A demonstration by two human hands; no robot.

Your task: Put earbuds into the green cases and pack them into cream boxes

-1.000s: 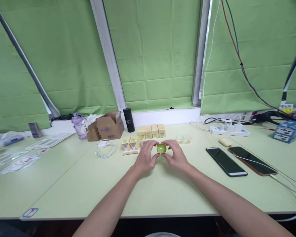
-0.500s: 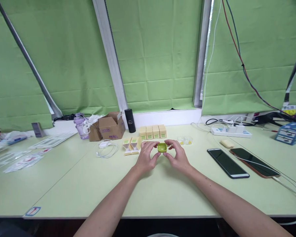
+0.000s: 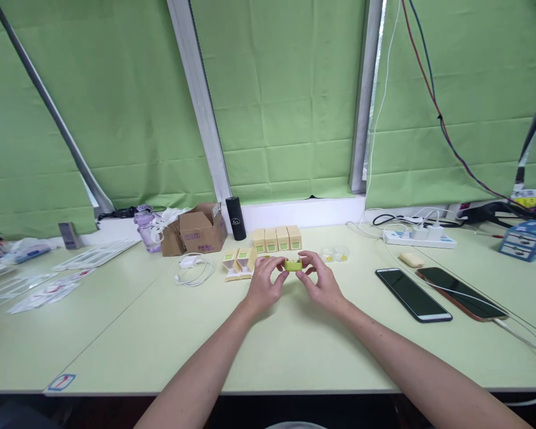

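A small yellow-green shallow case (image 3: 293, 266) is held above the table between both hands, its side turned toward me. My left hand (image 3: 267, 280) pinches its left end between thumb and fingers. At the right end, my right hand (image 3: 319, 279) grips it the same way. Left of my left hand stand two opened small cardboard boxes (image 3: 240, 262) with green labels. Behind the hands is a row of several closed boxes (image 3: 277, 238) of the same kind. A clear plastic pack (image 3: 335, 254) with yellow spots lies beyond my right hand.
Two phones (image 3: 413, 295) lie at the right, one on a white cable. Farther back are a cream case (image 3: 411, 260) and a power strip (image 3: 420, 238). A coiled charger cable (image 3: 194, 270), a brown carton (image 3: 202, 228) and a black cylinder (image 3: 236, 218) stand or lie to the left.
Both hands have tipped the yellow-green case, so its hollow inside, visible before, is now mostly out of sight and its side faces me. The hands have barely shifted.
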